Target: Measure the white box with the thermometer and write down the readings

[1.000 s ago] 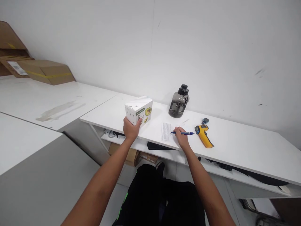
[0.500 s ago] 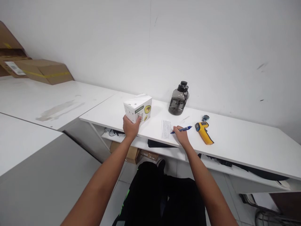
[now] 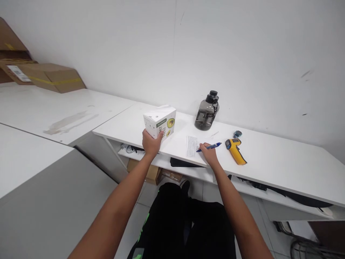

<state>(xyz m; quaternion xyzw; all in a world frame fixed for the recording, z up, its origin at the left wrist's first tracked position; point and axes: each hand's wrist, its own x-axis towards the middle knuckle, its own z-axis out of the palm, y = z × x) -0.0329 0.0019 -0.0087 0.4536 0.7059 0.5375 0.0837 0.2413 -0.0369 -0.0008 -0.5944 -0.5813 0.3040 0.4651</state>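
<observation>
My left hand (image 3: 151, 142) grips the near lower corner of a white carton (image 3: 161, 122) with avocado pictures on its side, the thumb on the printed face. A blue pen (image 3: 214, 145) is pinched in my right hand (image 3: 208, 154), tip pointing left and down. The tip is at the right edge of a paper sheet (image 3: 191, 146) covered in small lines of writing or print. The sheet lies flat between my two hands.
Behind the paper stands a dark translucent water jug (image 3: 207, 112). A yellow infrared thermometer (image 3: 236, 151) and a small teal object (image 3: 237, 134) lie to the right. Cardboard boxes (image 3: 58, 77) sit at the far left. Below the white desk (image 3: 280, 162) runs a shelf (image 3: 198, 173).
The view has shifted slightly. Both hands keep their holds on the carton and the pen, and the pen tip stays by the sheet's right edge.
</observation>
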